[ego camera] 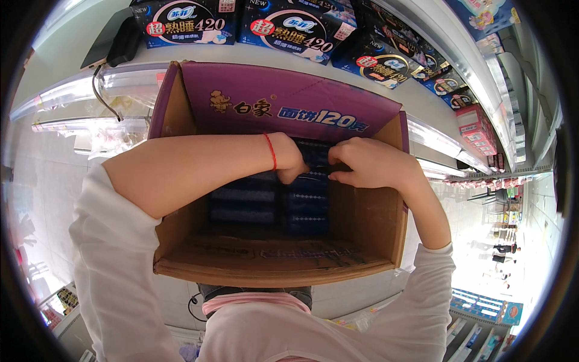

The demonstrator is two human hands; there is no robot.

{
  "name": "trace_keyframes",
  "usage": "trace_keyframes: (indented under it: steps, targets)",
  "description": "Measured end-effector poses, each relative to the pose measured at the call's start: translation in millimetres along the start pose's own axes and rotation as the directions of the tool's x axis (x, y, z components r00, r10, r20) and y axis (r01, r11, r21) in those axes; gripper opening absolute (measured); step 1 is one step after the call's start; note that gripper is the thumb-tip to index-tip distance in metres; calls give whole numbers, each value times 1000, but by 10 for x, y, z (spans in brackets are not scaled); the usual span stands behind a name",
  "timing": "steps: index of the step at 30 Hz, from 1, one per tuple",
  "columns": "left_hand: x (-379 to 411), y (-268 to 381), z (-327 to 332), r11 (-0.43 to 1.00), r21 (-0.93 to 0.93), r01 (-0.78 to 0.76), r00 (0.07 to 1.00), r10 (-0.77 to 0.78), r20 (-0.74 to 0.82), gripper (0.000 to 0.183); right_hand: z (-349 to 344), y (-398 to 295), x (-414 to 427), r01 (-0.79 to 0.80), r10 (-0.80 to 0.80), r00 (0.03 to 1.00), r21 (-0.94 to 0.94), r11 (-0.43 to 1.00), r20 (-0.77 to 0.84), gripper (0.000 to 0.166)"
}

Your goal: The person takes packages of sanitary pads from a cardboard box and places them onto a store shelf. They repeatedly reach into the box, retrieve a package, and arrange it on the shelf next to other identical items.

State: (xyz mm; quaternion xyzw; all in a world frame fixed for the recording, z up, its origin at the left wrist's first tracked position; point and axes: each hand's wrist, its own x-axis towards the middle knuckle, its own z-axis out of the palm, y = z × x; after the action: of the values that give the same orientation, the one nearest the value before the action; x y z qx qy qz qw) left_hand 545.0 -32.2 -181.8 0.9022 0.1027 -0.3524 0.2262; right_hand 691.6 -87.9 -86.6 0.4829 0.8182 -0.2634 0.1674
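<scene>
An open cardboard box (289, 95) with purple printed outer faces sits before me. Inside it stand dark blue plastic packs in two columns, a left column (243, 206) and a right column (308, 208). My left hand (289, 158), wearing a red string bracelet (270, 151), reaches over the left column to the upper packs of the right one. Its fingertips are partly hidden. My right hand (368, 163) reaches in over the right wall, thumb and forefinger at the right edge of those same packs (312, 174). Whether either hand grips a pack is unclear.
Beyond the box is a white shelf (194, 56) with black-and-blue sanitary pad packs (289, 29). A dark device (113, 43) with a hanging cable (103, 97) sits at the shelf's left. More shelving (479, 68) runs along the right, and several people (504, 253) stand far off.
</scene>
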Motion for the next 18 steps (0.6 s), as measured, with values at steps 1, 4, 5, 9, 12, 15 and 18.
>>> trace_keyframes:
  steps: [1, 4, 5, 9, 12, 15, 18]
  targets:
    - [28, -4, -9, 999, 38, -27, 999, 26, 28, 65, -8, -4, -2, 1, -1, 1000, 7, 1000, 1, 25]
    - [50, -3, -139, 993, 77, -89, 995, 91, -30, 47, -18, -32, -39, -33, 32, 999, 20, 999, 20, 24]
    - [39, 0, -185, 995, 37, -98, 984, 102, -149, 38, -21, -27, -46, -24, 23, 1000, 30, 999, 17, 24]
    - [95, -31, -58, 992, 15, -125, 947, 124, -298, 30, 13, -35, -76, -1, 2, 1000, 71, 997, -10, 24]
    - [115, -37, 52, 994, 71, -78, 990, 86, -108, 40, 37, -35, -58, 23, -19, 999, 86, 996, -41, 25]
    - [249, -109, 227, 996, 66, -57, 997, 60, -54, 58, 27, -39, -88, 26, -19, 998, 103, 994, -68, 25]
    - [263, -41, 200, 981, 155, -114, 990, 125, -62, 53, 81, -42, -160, 42, -33, 988, 58, 997, -150, 23]
